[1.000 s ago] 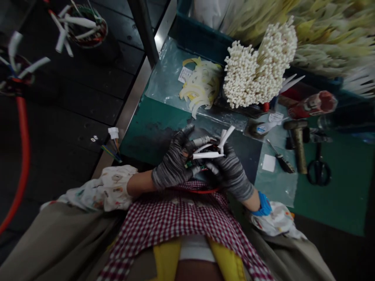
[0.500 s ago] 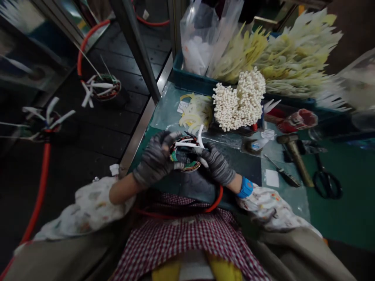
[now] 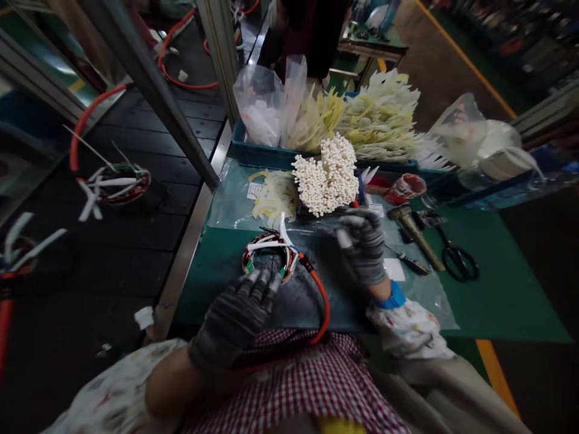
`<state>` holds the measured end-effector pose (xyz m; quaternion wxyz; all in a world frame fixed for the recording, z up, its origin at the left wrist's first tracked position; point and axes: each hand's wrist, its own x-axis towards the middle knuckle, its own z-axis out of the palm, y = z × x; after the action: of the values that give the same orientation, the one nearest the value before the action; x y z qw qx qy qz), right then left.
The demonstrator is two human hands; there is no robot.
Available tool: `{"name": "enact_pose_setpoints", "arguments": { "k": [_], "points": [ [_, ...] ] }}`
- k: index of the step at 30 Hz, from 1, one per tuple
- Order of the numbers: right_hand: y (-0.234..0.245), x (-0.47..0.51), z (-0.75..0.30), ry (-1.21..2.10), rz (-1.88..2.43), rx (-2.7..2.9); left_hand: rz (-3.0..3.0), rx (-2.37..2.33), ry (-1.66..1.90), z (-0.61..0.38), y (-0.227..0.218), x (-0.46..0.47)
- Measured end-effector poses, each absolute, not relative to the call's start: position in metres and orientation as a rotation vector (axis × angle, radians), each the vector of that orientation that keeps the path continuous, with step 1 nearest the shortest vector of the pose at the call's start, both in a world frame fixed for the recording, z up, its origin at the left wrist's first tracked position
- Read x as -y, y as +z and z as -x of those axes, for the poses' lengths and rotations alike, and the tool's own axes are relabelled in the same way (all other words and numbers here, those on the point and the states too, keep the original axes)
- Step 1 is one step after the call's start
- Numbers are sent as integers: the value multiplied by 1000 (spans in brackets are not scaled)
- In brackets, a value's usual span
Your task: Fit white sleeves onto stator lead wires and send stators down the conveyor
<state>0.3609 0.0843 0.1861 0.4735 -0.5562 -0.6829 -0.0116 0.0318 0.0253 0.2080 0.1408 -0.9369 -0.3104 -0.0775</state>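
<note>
A ring-shaped motor stator [image 3: 293, 265] with coloured windings and white sleeves lies on a dark pad. A thick orange cable [image 3: 324, 295] curves from its right side towards my lap. My left hand [image 3: 237, 313], in a grey striped glove, lies with outstretched fingers at the stator's near edge, the fingertips touching or just over it. To the right of the stator and apart from it, my right hand [image 3: 364, 247] is raised above the table, somewhat blurred. Its fingers are loosely bent, thumb apart, and nothing shows in them. Beyond it stands a bundle of thin white sticks or tubes [image 3: 325, 175].
A hammer [image 3: 416, 235], scissors [image 3: 459, 262] and a red can [image 3: 404, 188] lie right. Yellowish strips [image 3: 274, 196] lie behind the stator. A blue tray [image 3: 253, 155] holds bags and strips. A metal post [image 3: 154, 90] slants at left; another wound stator [image 3: 120, 184] sits beyond the table.
Both hands have let go of the stator, which now lies on the pad. My right hand has moved away to the right; my left has drawn back to its near edge. The view has shifted.
</note>
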Motion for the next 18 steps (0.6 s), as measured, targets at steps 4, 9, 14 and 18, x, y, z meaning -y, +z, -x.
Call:
{"name": "enact_pose_setpoints", "arguments": {
  "k": [4,9,14,18],
  "points": [
    [194,-113,-401,-393,1542,1678,2762,904,-527,-18,193,-39],
    [196,-140,-402,-320,1608,1774,2699,1072,-833,-20,173,-39],
    [199,-144,-398,-172,1583,1736,2903,848,-688,-6,190,-53],
    [207,-126,-392,32,1329,1647,2930,769,-694,-3,197,-72]
  ]
}}
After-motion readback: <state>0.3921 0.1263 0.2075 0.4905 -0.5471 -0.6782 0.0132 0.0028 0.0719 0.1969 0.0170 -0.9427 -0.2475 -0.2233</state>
